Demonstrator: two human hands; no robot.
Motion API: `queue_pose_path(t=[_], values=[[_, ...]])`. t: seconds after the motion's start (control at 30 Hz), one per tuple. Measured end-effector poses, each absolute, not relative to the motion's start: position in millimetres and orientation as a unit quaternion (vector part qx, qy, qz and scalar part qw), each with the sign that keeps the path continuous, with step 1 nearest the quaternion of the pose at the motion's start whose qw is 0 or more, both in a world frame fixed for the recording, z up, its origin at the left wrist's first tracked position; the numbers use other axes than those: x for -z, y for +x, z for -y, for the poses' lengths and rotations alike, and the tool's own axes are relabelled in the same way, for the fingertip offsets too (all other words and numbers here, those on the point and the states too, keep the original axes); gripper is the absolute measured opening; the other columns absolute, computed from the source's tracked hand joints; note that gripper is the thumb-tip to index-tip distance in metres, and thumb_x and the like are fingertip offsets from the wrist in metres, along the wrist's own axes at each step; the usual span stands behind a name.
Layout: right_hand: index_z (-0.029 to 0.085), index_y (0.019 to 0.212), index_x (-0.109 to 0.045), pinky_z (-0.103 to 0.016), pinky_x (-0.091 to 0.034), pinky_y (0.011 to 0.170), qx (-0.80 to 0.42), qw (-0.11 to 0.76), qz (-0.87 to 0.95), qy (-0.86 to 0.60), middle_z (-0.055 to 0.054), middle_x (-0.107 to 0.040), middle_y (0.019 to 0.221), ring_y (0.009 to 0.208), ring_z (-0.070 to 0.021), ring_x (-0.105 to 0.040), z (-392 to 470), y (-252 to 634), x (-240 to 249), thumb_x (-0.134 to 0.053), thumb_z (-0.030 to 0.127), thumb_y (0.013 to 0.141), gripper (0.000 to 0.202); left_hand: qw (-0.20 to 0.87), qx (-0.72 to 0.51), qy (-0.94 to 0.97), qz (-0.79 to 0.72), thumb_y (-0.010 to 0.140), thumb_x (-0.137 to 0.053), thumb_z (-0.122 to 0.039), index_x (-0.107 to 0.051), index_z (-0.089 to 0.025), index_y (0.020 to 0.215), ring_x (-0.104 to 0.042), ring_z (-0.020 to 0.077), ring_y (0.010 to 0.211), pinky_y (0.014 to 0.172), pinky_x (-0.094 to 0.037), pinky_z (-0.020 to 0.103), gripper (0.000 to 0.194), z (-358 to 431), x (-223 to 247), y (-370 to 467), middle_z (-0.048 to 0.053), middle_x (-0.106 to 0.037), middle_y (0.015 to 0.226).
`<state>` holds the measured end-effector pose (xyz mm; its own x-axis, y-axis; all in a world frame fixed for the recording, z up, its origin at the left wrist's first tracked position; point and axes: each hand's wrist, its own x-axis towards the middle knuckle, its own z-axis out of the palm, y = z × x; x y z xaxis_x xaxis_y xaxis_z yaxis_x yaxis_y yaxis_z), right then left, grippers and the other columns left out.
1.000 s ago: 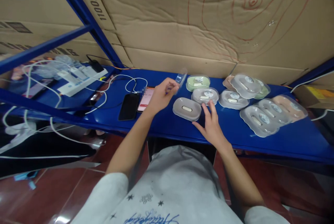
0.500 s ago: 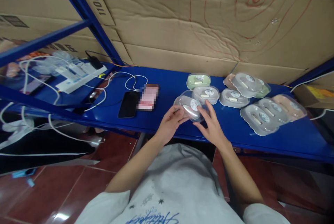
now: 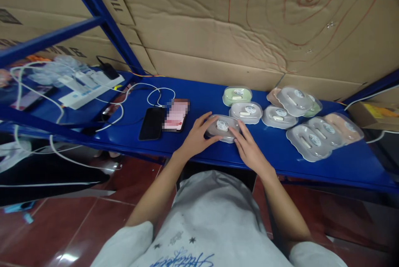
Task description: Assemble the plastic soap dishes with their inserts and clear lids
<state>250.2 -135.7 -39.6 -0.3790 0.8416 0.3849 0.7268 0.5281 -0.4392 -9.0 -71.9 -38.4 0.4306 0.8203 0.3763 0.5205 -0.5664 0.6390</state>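
Observation:
A grey soap box (image 3: 230, 133) with a clear lid and a round white sticker lies flat on the blue table, between my hands. My left hand (image 3: 195, 136) grips its left end, thumb at the near edge and fingers over the far edge. My right hand (image 3: 249, 148) has its fingers on the lid and the right end of the same box. Just behind stands another grey soap box (image 3: 254, 111), with a green soap box (image 3: 232, 97) beyond it. Both have clear lids and a small pale piece showing.
To the right are a single grey box (image 3: 274, 122), a stacked pile (image 3: 294, 103) and a row of overlapping boxes (image 3: 307, 144). On the left lie a black phone (image 3: 151, 123), a phone with a lit screen (image 3: 177, 113) and a power strip (image 3: 90, 92) with cables. Cardboard (image 3: 193, 22) stands behind.
The clear lid, tilted in my hands before, now lies level on the grey base on the table. My left hand has spread around the left end; my right fingers have moved down onto the box.

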Motion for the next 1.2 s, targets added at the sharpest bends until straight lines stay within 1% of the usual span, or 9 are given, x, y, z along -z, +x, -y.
queue_pose_path(t=[0.07, 0.17, 0.4, 0.57, 0.73, 0.83, 1.0, 1.1, 1.2], values=[[0.038, 0.173, -0.027, -0.055, -0.034, 0.134, -0.097, 0.304, 0.815, -0.484, -0.004, -0.017, 0.183, 0.168, -0.0263, -0.022, 136, 249, 38, -0.034, 0.023, 0.114, 0.061, 0.198, -0.346, 0.822, -0.408, 0.099, -0.072, -0.058, -0.05, -0.028, 0.16, -0.042, 0.0342, 0.158, 0.132, -0.034, 0.056, 0.071, 72, 41, -9, 0.017, -0.043, 0.168], [0.038, 0.172, -0.031, -0.055, -0.034, 0.134, -0.097, 0.307, 0.812, -0.487, -0.004, -0.024, 0.181, 0.167, -0.0258, -0.026, 134, 249, 38, -0.033, 0.024, 0.115, 0.059, 0.185, -0.344, 0.829, -0.401, 0.096, -0.075, -0.059, -0.048, -0.028, 0.161, -0.043, 0.036, 0.156, 0.131, -0.035, 0.057, 0.077, 72, 42, -8, 0.017, -0.044, 0.167], [0.038, 0.172, -0.033, -0.051, -0.032, 0.135, -0.141, 0.334, 0.792, -0.492, -0.002, -0.02, 0.182, 0.167, -0.0247, -0.026, 134, 249, 39, -0.033, 0.029, 0.116, 0.057, 0.183, -0.342, 0.815, -0.43, 0.093, -0.079, -0.059, -0.046, -0.029, 0.16, -0.047, 0.0366, 0.153, 0.129, -0.037, 0.058, 0.081, 75, 43, -5, 0.016, -0.049, 0.161], [0.039, 0.173, -0.03, -0.052, -0.032, 0.135, -0.141, 0.333, 0.789, -0.497, -0.002, -0.021, 0.182, 0.167, -0.0249, -0.026, 133, 249, 38, -0.035, 0.033, 0.116, 0.057, 0.187, -0.356, 0.815, -0.417, 0.095, -0.076, -0.059, -0.045, -0.028, 0.161, -0.05, 0.0342, 0.152, 0.13, -0.041, 0.053, 0.08, 75, 45, -2, 0.017, -0.048, 0.161], [0.037, 0.174, -0.026, -0.053, -0.035, 0.133, -0.13, 0.314, 0.793, -0.505, -0.005, -0.019, 0.182, 0.167, -0.0279, -0.027, 133, 248, 38, -0.042, 0.038, 0.115, 0.061, 0.169, -0.351, 0.817, -0.426, 0.096, -0.074, -0.061, -0.043, -0.026, 0.162, -0.047, 0.0359, 0.156, 0.13, -0.041, 0.056, 0.081, 74, 49, -1, 0.019, -0.045, 0.166], [0.038, 0.174, -0.026, -0.052, -0.037, 0.132, -0.117, 0.311, 0.797, -0.505, -0.005, -0.018, 0.182, 0.166, -0.0286, -0.027, 132, 247, 39, -0.043, 0.037, 0.114, 0.062, 0.161, -0.345, 0.819, -0.429, 0.097, -0.072, -0.062, -0.042, -0.025, 0.163, -0.044, 0.0364, 0.158, 0.13, -0.04, 0.057, 0.082, 73, 49, 0, 0.02, -0.043, 0.168], [0.037, 0.174, -0.025, -0.05, -0.04, 0.131, -0.097, 0.313, 0.798, -0.506, -0.005, -0.021, 0.182, 0.165, -0.0276, -0.031, 132, 247, 40, -0.046, 0.034, 0.114, 0.064, 0.155, -0.34, 0.819, -0.436, 0.099, -0.068, -0.063, -0.043, -0.023, 0.164, -0.047, 0.0369, 0.155, 0.128, -0.043, 0.056, 0.08, 74, 48, 0, 0.021, -0.047, 0.166], [0.038, 0.172, -0.031, -0.048, -0.042, 0.13, -0.066, 0.313, 0.802, -0.505, -0.004, -0.025, 0.181, 0.163, -0.0283, -0.036, 133, 247, 40, -0.048, 0.032, 0.113, 0.062, 0.165, -0.334, 0.821, -0.433, 0.099, -0.069, -0.062, -0.041, -0.025, 0.166, -0.044, 0.0361, 0.159, 0.13, -0.04, 0.056, 0.082, 73, 49, -2, 0.02, -0.043, 0.17], [0.037, 0.171, -0.035, -0.048, -0.043, 0.13, -0.038, 0.31, 0.807, -0.501, -0.006, -0.029, 0.179, 0.161, -0.0296, -0.04, 134, 247, 40, -0.051, 0.031, 0.112, 0.062, 0.172, -0.333, 0.825, -0.423, 0.097, -0.071, -0.062, -0.037, -0.026, 0.168, -0.041, 0.0344, 0.161, 0.131, -0.038, 0.054, 0.087, 73, 51, -5, 0.019, -0.038, 0.174]])
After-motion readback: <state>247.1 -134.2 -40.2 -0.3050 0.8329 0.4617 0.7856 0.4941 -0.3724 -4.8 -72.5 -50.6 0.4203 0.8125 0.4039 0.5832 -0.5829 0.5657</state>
